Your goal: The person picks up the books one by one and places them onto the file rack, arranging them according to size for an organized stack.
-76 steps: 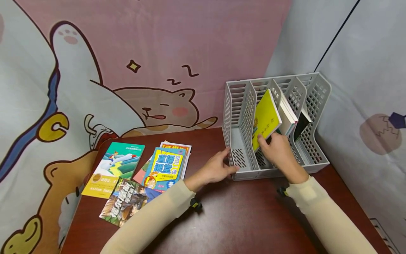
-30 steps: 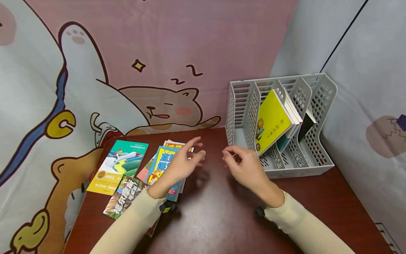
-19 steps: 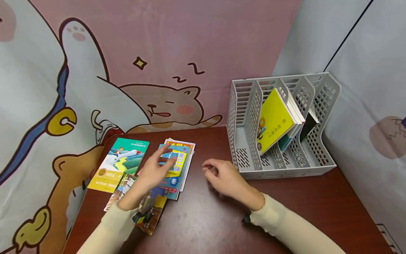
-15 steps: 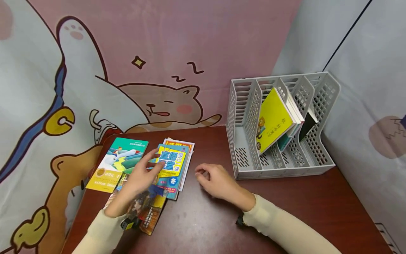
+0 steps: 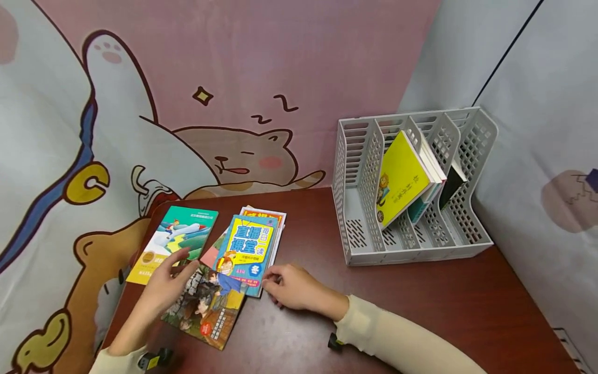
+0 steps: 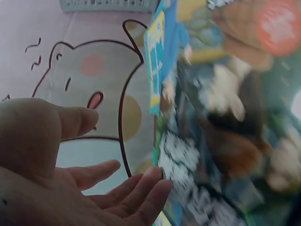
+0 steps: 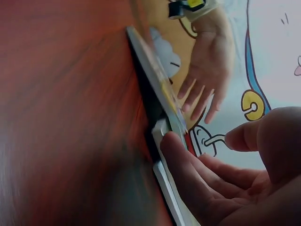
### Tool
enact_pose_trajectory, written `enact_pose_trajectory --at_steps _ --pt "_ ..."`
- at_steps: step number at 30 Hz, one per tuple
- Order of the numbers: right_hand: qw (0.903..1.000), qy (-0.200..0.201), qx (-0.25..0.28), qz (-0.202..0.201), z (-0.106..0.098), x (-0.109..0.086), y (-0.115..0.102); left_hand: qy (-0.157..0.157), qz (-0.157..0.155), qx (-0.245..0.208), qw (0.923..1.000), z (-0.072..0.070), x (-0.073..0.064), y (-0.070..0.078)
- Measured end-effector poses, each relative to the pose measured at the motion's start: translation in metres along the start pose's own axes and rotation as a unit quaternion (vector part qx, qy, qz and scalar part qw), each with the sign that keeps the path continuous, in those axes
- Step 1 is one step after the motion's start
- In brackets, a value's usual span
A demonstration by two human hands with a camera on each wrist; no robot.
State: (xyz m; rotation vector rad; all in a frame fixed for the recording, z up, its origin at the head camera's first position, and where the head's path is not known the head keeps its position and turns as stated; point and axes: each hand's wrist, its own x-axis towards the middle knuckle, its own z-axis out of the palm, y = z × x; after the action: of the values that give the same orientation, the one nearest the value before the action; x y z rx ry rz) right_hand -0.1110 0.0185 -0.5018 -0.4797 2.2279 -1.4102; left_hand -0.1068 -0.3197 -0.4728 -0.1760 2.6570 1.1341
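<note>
My left hand (image 5: pixel 163 291), thumb and fingers spread, hovers at the left side of a book with an illustrated cover (image 5: pixel 210 309); its fingertips (image 6: pixel 157 179) overlap the cover's edge in the left wrist view. That book leans up on a blue and yellow book (image 5: pixel 245 249) beside it. At the blue book's lower right corner is my right hand (image 5: pixel 296 291), fingers loosely bent and thumb apart. Its fingertips (image 7: pixel 171 141) are right at the edges of the books in the right wrist view. Neither hand grips anything.
A green and yellow book (image 5: pixel 182 234) lies at the left, and a red-covered book (image 5: pixel 275 218) under the blue one. The grey file rack (image 5: pixel 420 254) at the right holds a yellow book (image 5: pixel 402 182), white-edged books and a black book (image 5: pixel 452 187).
The yellow book has been let go in the rack, where it leans. Both hands have moved left, away from the rack, to the books on the table.
</note>
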Motion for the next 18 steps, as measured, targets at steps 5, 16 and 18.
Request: enact_pose_trajectory --at_steps 5,16,18 --pt "0.9949 -0.029 0.092 0.03 0.013 0.0 -0.002 0.004 -0.048 0.019 0.9987 -0.012 -0.004 -0.023" --pt "0.9916 -0.059 0.106 0.044 0.037 0.0 0.0 -0.01 -0.107 0.062 0.9923 -0.027 -0.003 -0.05" --pt "0.9899 -0.062 0.118 0.049 0.041 -0.001 0.001 -0.011 -0.111 0.051 0.9925 -0.026 -0.003 -0.051"
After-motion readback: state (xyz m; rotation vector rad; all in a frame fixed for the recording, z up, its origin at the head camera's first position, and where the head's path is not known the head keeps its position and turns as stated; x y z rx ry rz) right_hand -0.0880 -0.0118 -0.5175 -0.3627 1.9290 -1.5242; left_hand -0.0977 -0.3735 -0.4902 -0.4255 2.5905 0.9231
